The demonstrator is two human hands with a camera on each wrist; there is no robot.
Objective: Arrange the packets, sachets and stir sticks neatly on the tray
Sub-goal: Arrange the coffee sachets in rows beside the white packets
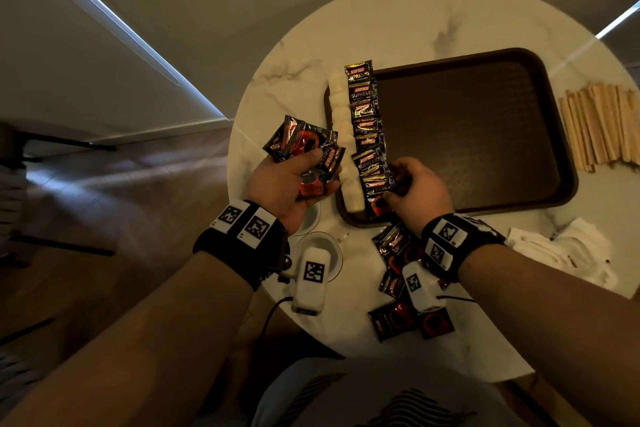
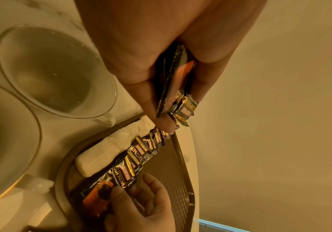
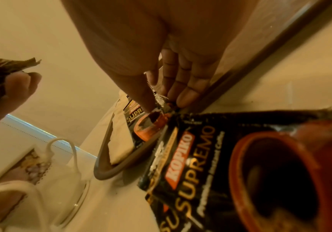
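Note:
My left hand grips a fanned bunch of several black coffee packets, held above the table just left of the brown tray; the left wrist view shows the bunch between thumb and fingers. A column of white sachets lies along the tray's left side. Beside it runs an overlapping row of black packets. My right hand pinches the nearest packet of that row, thumb on top, at the tray's near left corner. Wooden stir sticks lie on the table right of the tray.
Several loose black packets lie on the round marble table under my right wrist, more near its front edge. A glass cup and a saucer stand left of the tray. A crumpled white napkin sits at the right.

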